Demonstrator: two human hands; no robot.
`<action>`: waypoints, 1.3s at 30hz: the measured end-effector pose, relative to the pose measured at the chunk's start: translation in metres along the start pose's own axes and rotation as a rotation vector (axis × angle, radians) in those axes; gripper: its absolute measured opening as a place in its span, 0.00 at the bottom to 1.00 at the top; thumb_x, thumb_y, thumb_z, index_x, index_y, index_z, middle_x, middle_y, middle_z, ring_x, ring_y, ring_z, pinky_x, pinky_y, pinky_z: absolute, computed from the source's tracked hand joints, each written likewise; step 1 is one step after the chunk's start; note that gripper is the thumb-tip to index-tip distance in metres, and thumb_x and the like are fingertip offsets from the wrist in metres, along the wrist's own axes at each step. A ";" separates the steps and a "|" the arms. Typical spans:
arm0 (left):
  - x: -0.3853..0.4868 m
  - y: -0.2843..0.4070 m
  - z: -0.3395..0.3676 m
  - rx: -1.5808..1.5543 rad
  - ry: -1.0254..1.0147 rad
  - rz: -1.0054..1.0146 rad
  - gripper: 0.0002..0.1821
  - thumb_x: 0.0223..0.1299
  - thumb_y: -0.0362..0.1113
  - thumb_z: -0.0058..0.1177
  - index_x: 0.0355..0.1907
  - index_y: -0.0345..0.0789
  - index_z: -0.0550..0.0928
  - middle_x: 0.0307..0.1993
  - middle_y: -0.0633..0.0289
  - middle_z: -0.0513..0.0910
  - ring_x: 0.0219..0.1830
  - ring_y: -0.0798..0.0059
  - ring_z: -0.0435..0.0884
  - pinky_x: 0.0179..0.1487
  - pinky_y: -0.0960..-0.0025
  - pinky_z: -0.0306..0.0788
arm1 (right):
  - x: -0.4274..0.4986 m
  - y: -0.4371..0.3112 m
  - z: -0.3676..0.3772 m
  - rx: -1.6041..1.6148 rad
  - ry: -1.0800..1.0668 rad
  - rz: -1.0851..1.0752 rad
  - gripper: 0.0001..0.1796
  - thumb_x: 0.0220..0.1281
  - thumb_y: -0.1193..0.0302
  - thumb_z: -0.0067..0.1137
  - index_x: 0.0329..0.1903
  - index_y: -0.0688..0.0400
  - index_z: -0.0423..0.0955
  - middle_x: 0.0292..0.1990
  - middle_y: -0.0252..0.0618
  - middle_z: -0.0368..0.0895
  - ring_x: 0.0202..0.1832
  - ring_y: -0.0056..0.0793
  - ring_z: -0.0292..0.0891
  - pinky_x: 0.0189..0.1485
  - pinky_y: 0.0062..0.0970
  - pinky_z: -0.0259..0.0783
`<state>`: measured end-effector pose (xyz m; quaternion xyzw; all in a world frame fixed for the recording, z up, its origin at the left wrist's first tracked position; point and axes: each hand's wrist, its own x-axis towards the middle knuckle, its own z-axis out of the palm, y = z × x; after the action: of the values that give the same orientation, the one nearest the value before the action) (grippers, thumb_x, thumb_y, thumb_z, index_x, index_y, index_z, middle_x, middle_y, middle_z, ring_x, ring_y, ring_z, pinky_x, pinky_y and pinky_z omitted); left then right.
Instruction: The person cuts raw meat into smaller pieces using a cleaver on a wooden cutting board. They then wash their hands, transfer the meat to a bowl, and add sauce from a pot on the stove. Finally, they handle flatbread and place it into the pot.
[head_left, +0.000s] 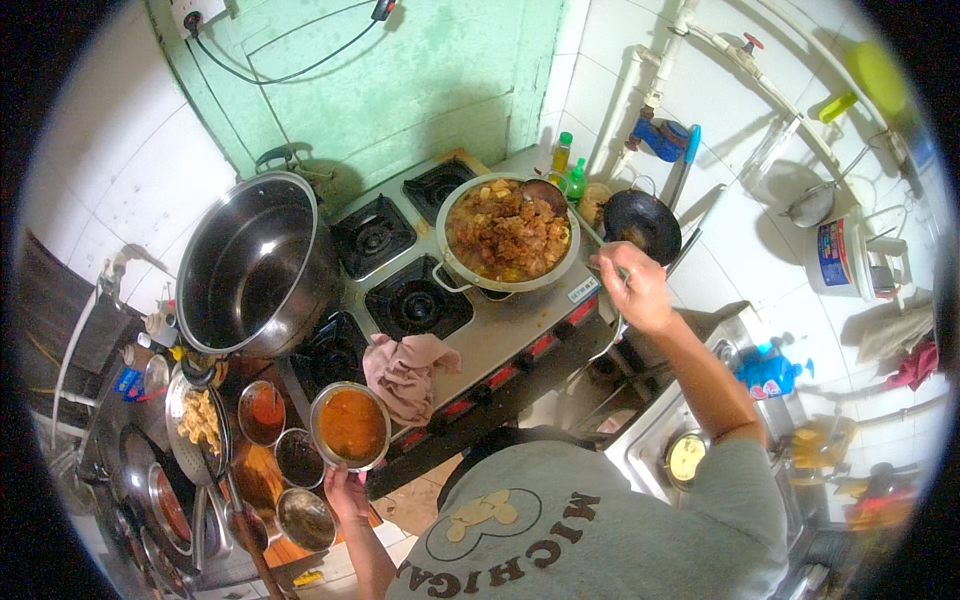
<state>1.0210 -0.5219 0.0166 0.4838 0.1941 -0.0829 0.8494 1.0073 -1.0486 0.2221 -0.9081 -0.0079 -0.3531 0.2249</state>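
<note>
My right hand grips the long handle of a metal ladle. The ladle's bowl rests at the far right inside a wide aluminium pot. Chunky brown stew with pale pieces fills that pot, which stands on a burner at the stove's right end. With my left hand I hold the near rim of a steel bowl of orange-red sauce, just off the stove's left front. A crumpled pink cloth lies beside this bowl on the stove edge.
A large steel pot leans tilted at the stove's left. Smaller bowls and a perforated strainer with fried pieces crowd the left side. Past the stew pot are bottles and a black wok. A sink is at right.
</note>
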 end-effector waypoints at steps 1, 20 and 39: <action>-0.001 0.001 0.003 -0.003 0.008 0.000 0.11 0.59 0.29 0.53 0.45 0.36 0.76 0.40 0.62 0.81 0.40 0.73 0.81 0.40 0.72 0.78 | 0.000 0.001 0.001 0.000 -0.013 -0.027 0.02 0.59 0.78 0.55 0.32 0.60 0.71 0.27 0.44 0.72 0.29 0.43 0.72 0.32 0.33 0.69; 0.010 -0.009 -0.020 -0.013 -0.040 -0.010 0.13 0.59 0.30 0.52 0.48 0.36 0.75 0.43 0.63 0.81 0.42 0.75 0.80 0.41 0.71 0.77 | 0.015 0.017 0.014 0.009 -0.094 -0.170 0.04 0.58 0.78 0.55 0.34 0.60 0.69 0.28 0.44 0.71 0.29 0.44 0.72 0.31 0.35 0.69; 0.005 -0.004 -0.010 -0.018 0.028 -0.046 0.13 0.58 0.30 0.53 0.47 0.37 0.74 0.43 0.63 0.80 0.41 0.73 0.80 0.37 0.71 0.78 | 0.030 0.009 -0.001 -0.023 -0.078 -0.212 0.03 0.59 0.76 0.55 0.34 0.60 0.71 0.32 0.44 0.76 0.33 0.44 0.75 0.34 0.33 0.72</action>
<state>1.0218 -0.5150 0.0062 0.4729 0.2179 -0.0937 0.8486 1.0309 -1.0617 0.2386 -0.9177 -0.1085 -0.3394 0.1754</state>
